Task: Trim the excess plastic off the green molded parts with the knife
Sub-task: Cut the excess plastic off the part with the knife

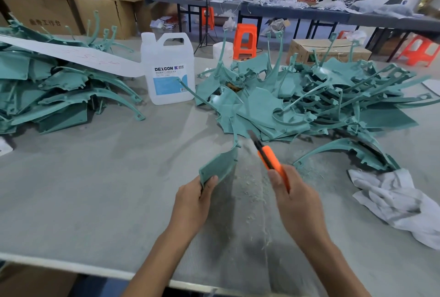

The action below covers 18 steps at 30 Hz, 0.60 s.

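Note:
My left hand (194,198) grips the near end of a green molded part (220,164), held up above the grey table with its thin arm reaching away toward the right pile. My right hand (289,193) holds an orange utility knife (270,157); its blade points up and away, just to the right of the part's far edge. Pale plastic shavings (252,192) lie on the table under and between my hands.
A large heap of green parts (321,99) fills the right back, another pile (47,92) the left. A white DEXCON jug (167,68) stands between them. A crumpled white cloth (395,199) lies at right. The table's front edge (71,267) runs below my forearms.

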### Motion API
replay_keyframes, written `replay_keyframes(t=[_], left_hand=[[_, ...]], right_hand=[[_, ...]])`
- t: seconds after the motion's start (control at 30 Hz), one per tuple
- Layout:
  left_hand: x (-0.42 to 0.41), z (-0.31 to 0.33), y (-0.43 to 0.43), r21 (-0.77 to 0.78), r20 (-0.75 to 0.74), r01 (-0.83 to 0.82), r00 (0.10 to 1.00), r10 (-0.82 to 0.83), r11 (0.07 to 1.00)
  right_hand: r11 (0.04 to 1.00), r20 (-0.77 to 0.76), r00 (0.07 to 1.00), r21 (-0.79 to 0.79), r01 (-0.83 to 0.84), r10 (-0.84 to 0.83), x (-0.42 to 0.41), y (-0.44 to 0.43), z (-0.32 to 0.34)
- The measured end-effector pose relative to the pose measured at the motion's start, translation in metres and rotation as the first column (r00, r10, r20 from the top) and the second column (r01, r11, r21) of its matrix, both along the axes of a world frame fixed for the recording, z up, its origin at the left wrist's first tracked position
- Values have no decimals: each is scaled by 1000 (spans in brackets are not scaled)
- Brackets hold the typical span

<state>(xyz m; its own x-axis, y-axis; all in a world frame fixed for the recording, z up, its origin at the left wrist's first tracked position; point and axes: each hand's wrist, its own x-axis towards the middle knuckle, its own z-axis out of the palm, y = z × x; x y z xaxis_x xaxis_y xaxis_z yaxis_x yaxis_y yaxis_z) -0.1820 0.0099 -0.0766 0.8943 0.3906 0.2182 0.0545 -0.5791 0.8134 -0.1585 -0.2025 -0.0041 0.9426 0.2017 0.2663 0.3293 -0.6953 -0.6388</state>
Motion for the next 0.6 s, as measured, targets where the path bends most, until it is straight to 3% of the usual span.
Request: replay_keyframes(t=[0.23,0.4,0.6], left_hand=[[0,-1,1,58,12,-1,1000,0,998],[2,-3,1,22,-6,-13,1000,13,1000],[-1,0,2,33,18,14,1000,-14,999]], right_hand=[[972,22,974,-76,-223,225,-29,11,-14],[994,-71,997,110,-14,21,-7,4,-11],[978,-33,977,-22,-209,208,-24,9,-23]])
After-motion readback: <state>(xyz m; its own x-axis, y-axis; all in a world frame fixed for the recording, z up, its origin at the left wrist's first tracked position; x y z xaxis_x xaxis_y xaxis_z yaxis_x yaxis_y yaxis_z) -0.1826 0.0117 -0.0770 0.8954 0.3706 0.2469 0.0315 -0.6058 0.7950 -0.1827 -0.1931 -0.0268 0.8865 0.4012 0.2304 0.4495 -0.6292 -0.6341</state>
